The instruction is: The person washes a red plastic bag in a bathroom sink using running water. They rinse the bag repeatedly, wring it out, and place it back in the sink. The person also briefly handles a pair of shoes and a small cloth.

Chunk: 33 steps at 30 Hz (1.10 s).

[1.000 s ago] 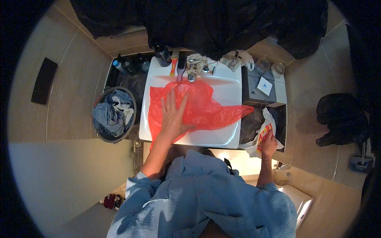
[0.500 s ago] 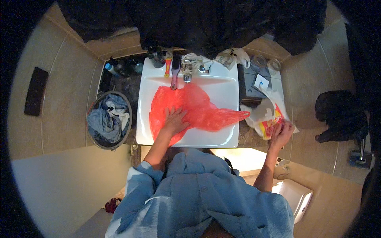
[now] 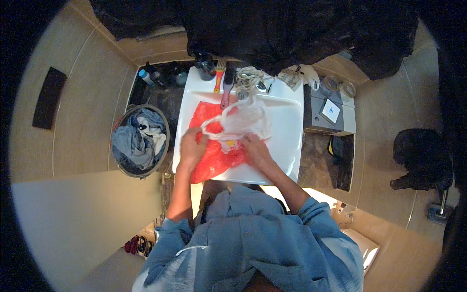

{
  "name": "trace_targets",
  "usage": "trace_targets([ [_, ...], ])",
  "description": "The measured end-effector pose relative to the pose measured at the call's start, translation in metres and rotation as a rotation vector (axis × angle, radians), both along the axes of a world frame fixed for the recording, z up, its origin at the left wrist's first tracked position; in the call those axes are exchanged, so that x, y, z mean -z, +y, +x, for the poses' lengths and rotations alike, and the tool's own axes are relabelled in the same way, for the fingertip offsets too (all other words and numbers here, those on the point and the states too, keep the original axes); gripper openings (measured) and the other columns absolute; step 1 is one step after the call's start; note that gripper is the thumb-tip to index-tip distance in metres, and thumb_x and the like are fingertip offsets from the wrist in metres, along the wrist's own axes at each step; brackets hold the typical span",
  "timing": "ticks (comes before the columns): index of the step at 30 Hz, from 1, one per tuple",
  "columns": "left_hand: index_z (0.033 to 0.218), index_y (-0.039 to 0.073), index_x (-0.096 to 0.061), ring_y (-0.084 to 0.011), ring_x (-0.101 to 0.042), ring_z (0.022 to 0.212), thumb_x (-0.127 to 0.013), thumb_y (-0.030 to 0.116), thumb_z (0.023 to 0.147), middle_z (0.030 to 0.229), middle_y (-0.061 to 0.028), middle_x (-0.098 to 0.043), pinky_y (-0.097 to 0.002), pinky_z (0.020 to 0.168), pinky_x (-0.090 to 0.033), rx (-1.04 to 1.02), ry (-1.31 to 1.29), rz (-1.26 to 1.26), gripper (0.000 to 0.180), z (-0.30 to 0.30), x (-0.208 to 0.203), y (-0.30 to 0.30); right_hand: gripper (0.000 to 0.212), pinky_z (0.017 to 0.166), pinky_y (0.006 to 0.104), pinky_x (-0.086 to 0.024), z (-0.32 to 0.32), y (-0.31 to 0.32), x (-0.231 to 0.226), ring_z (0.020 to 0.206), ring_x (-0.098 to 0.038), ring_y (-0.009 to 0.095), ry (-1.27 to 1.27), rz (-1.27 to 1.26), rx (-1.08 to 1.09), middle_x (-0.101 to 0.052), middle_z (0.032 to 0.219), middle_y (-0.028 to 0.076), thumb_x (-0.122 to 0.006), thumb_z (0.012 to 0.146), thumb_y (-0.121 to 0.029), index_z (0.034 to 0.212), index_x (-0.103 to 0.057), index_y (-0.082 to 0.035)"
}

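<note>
Red plastic bag (image 3: pixel 214 155) lies spread in the white sink (image 3: pixel 287 141), covering its left and near part. On top sits a whitish see-through bag (image 3: pixel 243 121), its looped handle trailing left toward the left hand (image 3: pixel 193 148). L hand rests on the red bag at the sink's left side, fingers curled at the handle loop; can't tell whether it actually grips. Right hand (image 3: pixel 254 146) is just right of it, fingers bent down onto the near edge of the whitish bag, w/ a bit of yellow showing under them; looks like a pinch but grip itself is hidden. Hands are near each other, not touching.

Far edge of sink: tap (image 3: pixel 250 87) in the middle, an orange-handled comb (image 3: pixel 219 78) and a dark hairbrush (image 3: pixel 227 85) side by side left of it. Bottles (image 3: pixel 155 77) stand on the dark counter far left. Round basket (image 3: pixel 140 141) full of blue and white clothes sits left of the sink. Right of the sink: grey box (image 3: pixel 328 114) w/ a small white card on it, and a dark cloth nearer. Blue denim sleeves come in from the near edge.
</note>
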<state>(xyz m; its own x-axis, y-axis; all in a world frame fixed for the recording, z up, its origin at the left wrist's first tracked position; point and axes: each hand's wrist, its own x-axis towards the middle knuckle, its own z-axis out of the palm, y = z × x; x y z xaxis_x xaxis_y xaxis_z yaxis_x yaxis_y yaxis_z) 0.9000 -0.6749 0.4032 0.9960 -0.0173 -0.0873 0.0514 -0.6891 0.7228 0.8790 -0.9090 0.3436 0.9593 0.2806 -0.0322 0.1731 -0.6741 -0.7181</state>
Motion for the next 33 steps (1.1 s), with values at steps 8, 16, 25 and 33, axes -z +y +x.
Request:
trace_targets([
  [8,0.120,0.009,-0.053,-0.0349,-0.046,0.115,-0.062,0.026,0.079,0.122,-0.0187,-0.051,-0.0435,0.098,-0.035,0.245,-0.318,0.051,0.044,-0.003,0.003,-0.049,0.032,0.088,0.0418,-0.043,0.004,0.028,-0.046,0.100,-0.056,0.034,0.151,0.092,-0.202,-0.058,0.105,0.020,-0.043,0.090,-0.026,0.112,-0.056,-0.006],
  [16,0.129,0.026,-0.046,-0.0333,-0.036,0.124,-0.056,0.039,0.082,0.136,-0.0097,-0.039,-0.0564,0.104,-0.017,0.573,-0.012,0.443,0.050,-0.032,0.064,-0.051,0.062,0.085,0.0387,-0.045,0.108,-0.033,-0.145,0.105,-0.050,0.033,-0.622,-0.213,0.072,-0.048,0.124,0.014,-0.068,0.069,-0.007,0.126,-0.044,-0.009],
  [25,0.130,0.018,-0.045,-0.0336,-0.035,0.125,-0.061,0.038,0.079,0.133,-0.0164,-0.040,-0.0530,0.106,-0.016,0.531,0.015,0.288,0.057,-0.009,0.031,-0.058,0.042,0.065,0.0316,-0.047,0.180,-0.058,-0.104,0.077,-0.057,0.021,-0.102,0.072,0.062,-0.057,0.093,0.010,-0.069,0.072,-0.014,0.111,-0.057,-0.006],
  [33,0.129,0.007,-0.043,-0.0241,-0.044,0.119,-0.059,0.033,0.085,0.129,-0.0123,-0.046,-0.0340,0.100,-0.035,0.112,-0.210,-0.690,0.054,0.040,-0.037,-0.057,0.022,0.061,0.0308,-0.045,0.069,-0.028,-0.177,0.069,-0.055,0.022,-0.426,0.186,-0.077,-0.053,0.081,0.010,-0.062,0.074,-0.002,0.096,-0.058,-0.002],
])
